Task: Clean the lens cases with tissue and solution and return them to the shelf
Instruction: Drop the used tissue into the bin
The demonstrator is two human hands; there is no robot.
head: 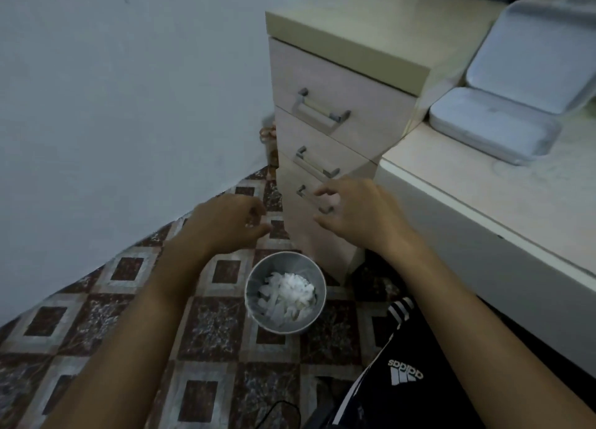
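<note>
Down on the patterned floor (96,299), between the two arms, stands a small round metal bin (285,291). It stands upright with its mouth facing up, and it is full of crumpled white tissue (288,291).

Both hands are stretched out above the bin and hold nothing. The left hand (225,223) has its fingers loosely bent over the floor. The right hand (351,209) has its fingers spread a little, in front of the lowest handle (314,199) of a pale set of drawers (335,112). I cannot tell if it touches the handle.

Up on the table (483,196), at the right, lie two pale grey lens cases. The lower case (490,132) lies flat near the table's edge, with its long side running from left to right. The upper case (532,61) leans tilted, with its lower edge on the lower case. Both are well apart from the hands.

A black trouser leg (403,380) with white stripes shows at the bottom
</note>
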